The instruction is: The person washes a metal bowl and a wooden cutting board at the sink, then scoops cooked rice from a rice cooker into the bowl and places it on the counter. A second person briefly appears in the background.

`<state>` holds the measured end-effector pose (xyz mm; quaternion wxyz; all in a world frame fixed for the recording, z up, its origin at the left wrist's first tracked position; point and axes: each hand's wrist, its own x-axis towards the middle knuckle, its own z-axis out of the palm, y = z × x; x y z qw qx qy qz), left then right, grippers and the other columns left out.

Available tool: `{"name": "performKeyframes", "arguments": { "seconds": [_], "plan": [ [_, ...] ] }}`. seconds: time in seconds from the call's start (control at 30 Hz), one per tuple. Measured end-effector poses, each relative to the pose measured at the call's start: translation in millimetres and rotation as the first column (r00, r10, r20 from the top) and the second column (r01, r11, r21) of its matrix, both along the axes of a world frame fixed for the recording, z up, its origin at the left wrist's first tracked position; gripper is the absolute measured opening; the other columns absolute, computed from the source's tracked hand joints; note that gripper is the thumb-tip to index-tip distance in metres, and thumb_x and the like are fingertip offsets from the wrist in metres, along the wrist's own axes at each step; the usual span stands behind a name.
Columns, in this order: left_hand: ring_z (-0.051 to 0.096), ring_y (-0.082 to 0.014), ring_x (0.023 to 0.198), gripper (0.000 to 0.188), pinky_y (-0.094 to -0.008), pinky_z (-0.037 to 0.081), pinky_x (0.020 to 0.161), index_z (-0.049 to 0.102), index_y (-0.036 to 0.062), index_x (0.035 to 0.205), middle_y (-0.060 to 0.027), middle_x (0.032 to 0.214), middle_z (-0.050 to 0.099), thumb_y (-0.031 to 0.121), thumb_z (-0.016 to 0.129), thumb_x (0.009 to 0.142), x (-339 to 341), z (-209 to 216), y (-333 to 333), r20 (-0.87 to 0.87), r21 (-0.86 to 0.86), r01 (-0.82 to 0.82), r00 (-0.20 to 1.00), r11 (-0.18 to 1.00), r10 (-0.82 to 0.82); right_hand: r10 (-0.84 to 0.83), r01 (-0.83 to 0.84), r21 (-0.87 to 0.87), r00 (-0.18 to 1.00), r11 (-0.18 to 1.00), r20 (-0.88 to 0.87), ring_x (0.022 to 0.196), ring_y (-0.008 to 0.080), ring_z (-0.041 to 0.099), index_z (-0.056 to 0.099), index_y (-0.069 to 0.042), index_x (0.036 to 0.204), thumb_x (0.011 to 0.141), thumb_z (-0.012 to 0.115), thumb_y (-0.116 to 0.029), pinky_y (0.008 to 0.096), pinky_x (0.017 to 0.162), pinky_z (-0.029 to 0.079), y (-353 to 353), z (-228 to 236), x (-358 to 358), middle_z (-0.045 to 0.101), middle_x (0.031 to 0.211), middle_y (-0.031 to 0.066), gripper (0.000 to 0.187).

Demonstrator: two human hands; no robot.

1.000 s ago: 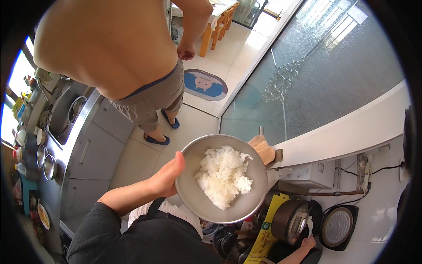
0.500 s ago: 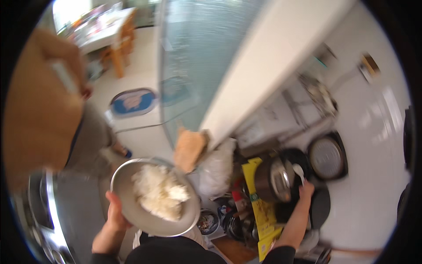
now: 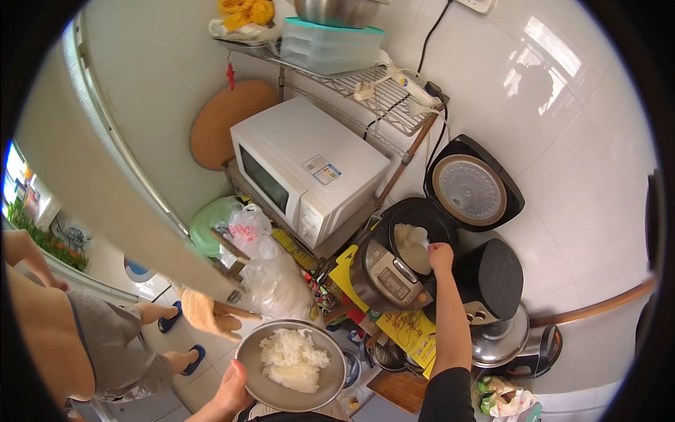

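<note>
My left hand grips the edge of a metal bowl, thumb over the rim. White rice is heaped in it. To the right, a rice cooker stands with its lid tipped back. My right hand is closed on a whitish rice paddle, whose blade is down in the cooker's pot. Some rice shows beside the blade. The paddle's handle is mostly hidden by my fingers.
A white microwave sits behind the cooker, under a wire shelf. A black-topped appliance and a lidded metal pot stand right of my forearm. Plastic bags hang left. Another person stands at far left.
The view has swung right, bringing the microwave and shelf into sight. My right hand has lowered the paddle into the cooker's pot. The bowl sits lower in view, still in my left hand.
</note>
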<state>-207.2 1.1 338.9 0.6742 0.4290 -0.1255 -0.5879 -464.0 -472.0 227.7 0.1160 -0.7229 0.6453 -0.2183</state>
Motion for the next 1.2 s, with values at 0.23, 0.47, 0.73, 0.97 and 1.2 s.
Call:
{"name": "performKeyframes", "arguments": {
  "seconds": [0.23, 0.47, 0.73, 0.97, 1.2],
  "plan": [
    [0.046, -0.0257, 0.115, 0.076, -0.0405, 0.040, 0.094, 0.026, -0.0007, 0.133, -0.0147, 0.129, 0.043, 0.057, 0.039, 0.086, -4.9, -8.3, -48.2, -0.016, 0.101, 0.053, 0.999, 0.993, -0.051, 0.160, -0.179, -0.121, 0.976, 0.976, -0.150, 0.076, 0.0367, 0.059, 0.066, -0.003, 0.074, 0.072, 0.057, -0.015, 0.0414, 0.068, 0.048, 4.9, 28.7, 1.6, 0.061, 0.076, 0.0197, 0.016],
    [0.045, -0.0248, 0.116, 0.076, -0.0385, 0.040, 0.093, 0.027, 0.0008, 0.133, -0.0135, 0.129, 0.042, 0.059, 0.037, 0.086, -2.9, -24.1, -80.4, -0.042, 0.124, 0.139, 0.990, 0.982, -0.135, 0.205, -0.203, 0.023, 0.970, 0.979, -0.133, 0.073, 0.0380, 0.058, 0.066, -0.001, 0.074, 0.073, 0.056, -0.013, 0.0429, 0.066, 0.048, 13.2, 30.3, -0.8, 0.060, 0.075, 0.0202, 0.015],
    [0.041, -0.0261, 0.119, 0.080, -0.0409, 0.037, 0.097, 0.025, 0.0029, 0.135, -0.0134, 0.132, 0.039, 0.062, 0.038, 0.083, -6.8, -11.6, -104.6, -0.013, 0.158, 0.166, 0.986, 0.973, -0.166, 0.231, -0.230, 0.037, 0.973, 0.972, -0.010, 0.073, 0.0371, 0.058, 0.067, -0.003, 0.077, 0.073, 0.056, -0.016, 0.0410, 0.067, 0.048, 15.0, 29.3, 3.3, 0.060, 0.075, 0.0202, 0.017],
    [0.040, -0.0266, 0.121, 0.079, -0.0417, 0.035, 0.099, 0.023, 0.0021, 0.136, -0.0133, 0.134, 0.036, 0.059, 0.040, 0.084, -8.2, -19.0, -115.0, -0.051, 0.090, 0.165, 0.986, 0.982, -0.161, 0.353, -0.349, 0.055, 0.930, 0.936, -0.102, 0.069, 0.0373, 0.058, 0.064, -0.002, 0.070, 0.073, 0.055, -0.017, 0.0422, 0.063, 0.047, 8.5, 3.7, 35.9, 0.058, 0.071, 0.0207, 0.017],
    [0.037, -0.0261, 0.123, 0.076, -0.0405, 0.033, 0.101, 0.023, 0.0027, 0.136, -0.0128, 0.136, 0.035, 0.058, 0.038, 0.086, -12.4, -21.8, -134.5, -0.052, 0.136, 0.150, 0.988, 0.979, -0.144, 0.017, -0.206, 0.391, 0.900, 0.897, 0.435, 0.048, 0.0196, 0.051, 0.067, 0.001, 0.080, 0.078, 0.058, -0.014, 0.0305, 0.046, 0.039, -3.5, 6.9, 11.5, 0.056, 0.059, 0.0096, 0.018]
  ]
}}
